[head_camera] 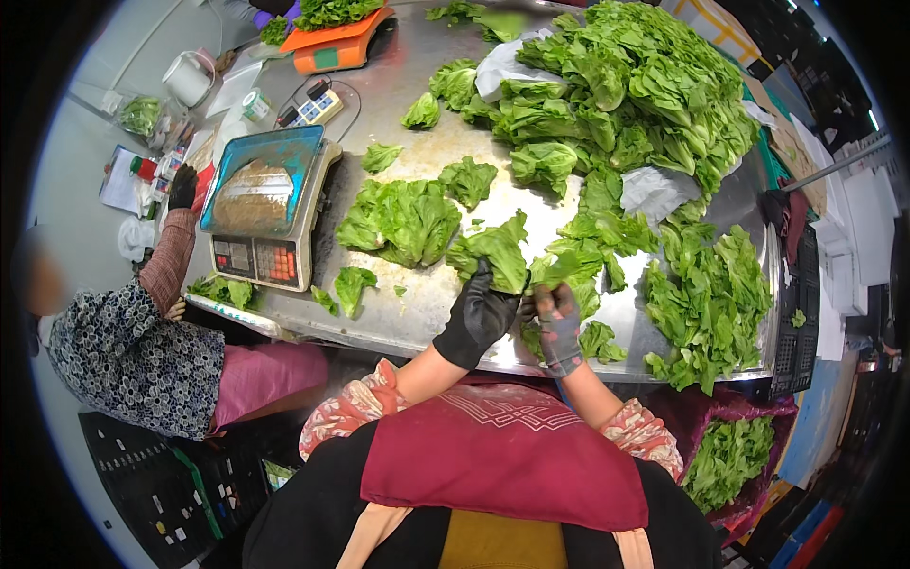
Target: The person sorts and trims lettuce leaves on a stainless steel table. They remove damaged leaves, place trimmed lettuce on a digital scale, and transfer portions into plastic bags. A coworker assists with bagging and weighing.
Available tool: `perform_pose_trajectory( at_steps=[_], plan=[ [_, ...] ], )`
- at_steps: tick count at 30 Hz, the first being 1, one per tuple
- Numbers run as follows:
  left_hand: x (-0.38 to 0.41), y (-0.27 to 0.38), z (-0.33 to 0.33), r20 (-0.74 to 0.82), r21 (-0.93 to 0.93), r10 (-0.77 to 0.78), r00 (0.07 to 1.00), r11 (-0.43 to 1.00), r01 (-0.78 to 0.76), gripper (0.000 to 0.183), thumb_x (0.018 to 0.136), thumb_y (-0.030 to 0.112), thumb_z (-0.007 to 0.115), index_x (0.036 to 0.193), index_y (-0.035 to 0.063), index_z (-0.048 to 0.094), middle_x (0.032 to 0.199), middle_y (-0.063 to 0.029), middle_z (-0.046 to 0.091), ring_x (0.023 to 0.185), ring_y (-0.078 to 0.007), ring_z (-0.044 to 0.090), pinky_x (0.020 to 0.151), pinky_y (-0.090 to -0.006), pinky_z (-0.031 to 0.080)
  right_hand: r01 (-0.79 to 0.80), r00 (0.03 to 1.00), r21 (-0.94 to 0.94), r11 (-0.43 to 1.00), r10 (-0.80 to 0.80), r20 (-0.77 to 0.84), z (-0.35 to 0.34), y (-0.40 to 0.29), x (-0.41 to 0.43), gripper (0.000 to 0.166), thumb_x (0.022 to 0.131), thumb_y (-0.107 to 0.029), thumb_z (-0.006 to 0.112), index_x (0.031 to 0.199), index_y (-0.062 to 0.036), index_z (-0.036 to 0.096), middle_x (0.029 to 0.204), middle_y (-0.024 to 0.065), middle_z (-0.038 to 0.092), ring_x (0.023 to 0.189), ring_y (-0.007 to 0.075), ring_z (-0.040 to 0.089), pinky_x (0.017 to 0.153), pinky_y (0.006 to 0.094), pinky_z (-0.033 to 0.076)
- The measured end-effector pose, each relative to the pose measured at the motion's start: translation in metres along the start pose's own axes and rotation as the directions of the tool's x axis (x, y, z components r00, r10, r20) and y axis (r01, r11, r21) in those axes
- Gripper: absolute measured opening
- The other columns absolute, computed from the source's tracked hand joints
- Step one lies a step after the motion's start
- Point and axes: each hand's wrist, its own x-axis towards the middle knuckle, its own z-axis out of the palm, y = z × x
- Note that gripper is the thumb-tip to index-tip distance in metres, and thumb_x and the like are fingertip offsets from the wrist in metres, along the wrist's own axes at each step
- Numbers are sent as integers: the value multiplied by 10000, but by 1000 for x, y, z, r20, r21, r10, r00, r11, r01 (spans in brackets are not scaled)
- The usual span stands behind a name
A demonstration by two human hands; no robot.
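My left hand point(483, 309), in a black glove, holds a small head of green lettuce point(498, 252) above the metal table point(419, 323). Close beside its base is my right hand point(558, 320), in a grey patterned glove, with the fingers closed around a lettuce leaf point(558, 270). Whether that leaf is still joined to the head cannot be made out. A bunch of trimmed lettuce point(402, 220) lies to the left of my hands, with a smaller head point(469, 181) behind it. Loose leaves point(604, 235) are spread just beyond my right hand.
A large lettuce heap point(640, 92) covers the back right, and more leaves point(711, 306) lie at the right edge. A weighing scale point(270, 206) stands left, near a co-worker point(142, 341). An orange scale point(334, 46) and power strip point(320, 107) are farther back. A lined crate point(778, 427) holds leaves below.
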Motion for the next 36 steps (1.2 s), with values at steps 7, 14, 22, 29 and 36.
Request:
perform_pose_trajectory(
  at_steps=[7,14,22,29,36],
  plan=[
    [-2,9,4,270,334,-414,869,887,319,474,902,366,473,1319,158,387,1316,-106,449,1180,-278,455,953,-457,375,-540,842,618,571,351,411,-6,-37,4,317,860,-161,574,1121,-32,450,993,111,552,763,226,591,572,356,508],
    [-21,-6,11,187,533,-225,956,841,94,517,896,275,481,1326,28,336,1333,-156,411,1206,-306,417,1048,-424,302,47,987,122,991,-64,146,-6,-31,7,388,832,-74,599,1178,24,453,1045,81,559,861,140,577,762,265,485],
    [-26,3,27,254,214,-358,899,927,308,556,877,262,546,1343,55,324,1327,-161,411,1199,-298,425,1040,-449,317,195,970,20,981,-196,142,-5,-39,-2,344,820,-58,594,1137,40,505,1033,87,559,903,173,566,818,258,446],
    [-13,5,-15,26,272,-287,958,924,269,418,943,231,422,1335,99,358,1328,-122,428,1199,-261,436,1062,-427,305,265,956,-488,832,-163,242,-12,-47,3,298,792,-145,648,1017,26,552,937,103,587,843,160,562,725,291,456],
    [-5,4,-4,75,-98,-294,953,949,301,480,890,217,493,1323,57,363,1336,-142,419,1248,-281,385,1078,-457,273,-58,998,-84,995,55,-40,-19,-30,7,200,828,-185,599,956,-38,552,813,83,587,696,185,572,590,312,465]
  ],
)
